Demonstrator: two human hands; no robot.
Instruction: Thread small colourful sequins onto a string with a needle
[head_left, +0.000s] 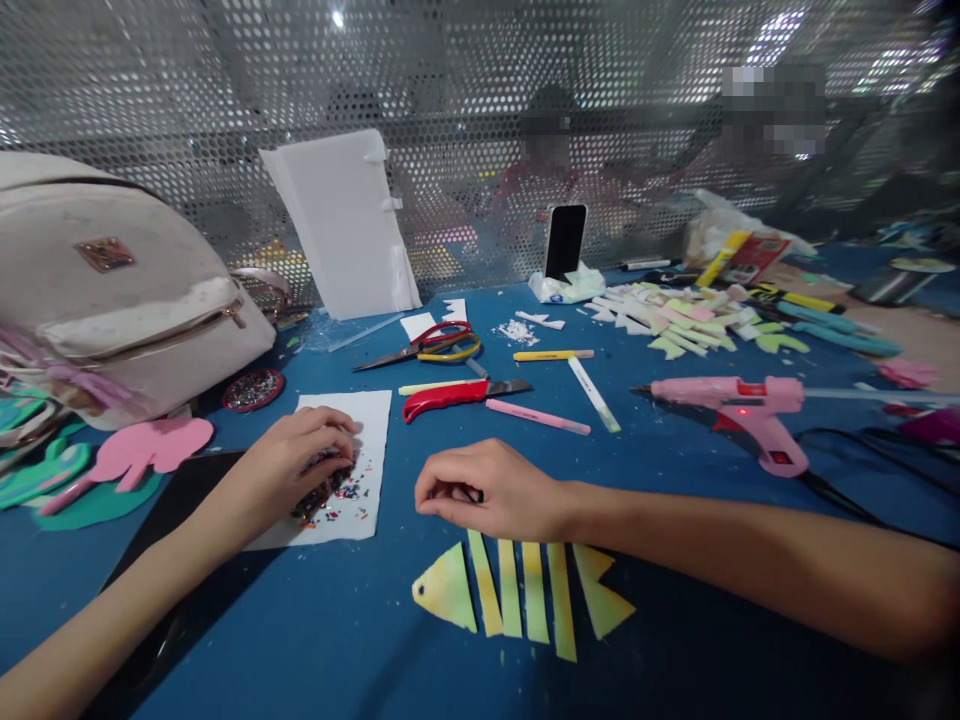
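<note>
Cannot tell whether left hand (289,462) or right hand (502,490) grips anything; lower-centre paper fish (511,592) lies crosswise, pointing left.

no readable text, marker print seemingly too small

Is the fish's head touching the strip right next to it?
Apart: the head camera shows a narrow line of blue table between the fish's head and the strip.
</note>
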